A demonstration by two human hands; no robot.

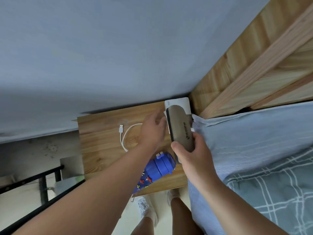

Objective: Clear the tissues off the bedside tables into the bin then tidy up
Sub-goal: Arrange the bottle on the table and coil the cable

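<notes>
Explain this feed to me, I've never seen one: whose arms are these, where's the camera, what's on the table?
There is no machine here. One camera worn on a person's head looks down at their bare arms. The right hand grips a grey-brown hard case over a white box at the back corner of the wooden bedside table. The left hand reaches to something white beside the case; whether it pinches it is hidden. Also on the table are a white USB cable and a blue printed bottle lying on its side.
</notes>
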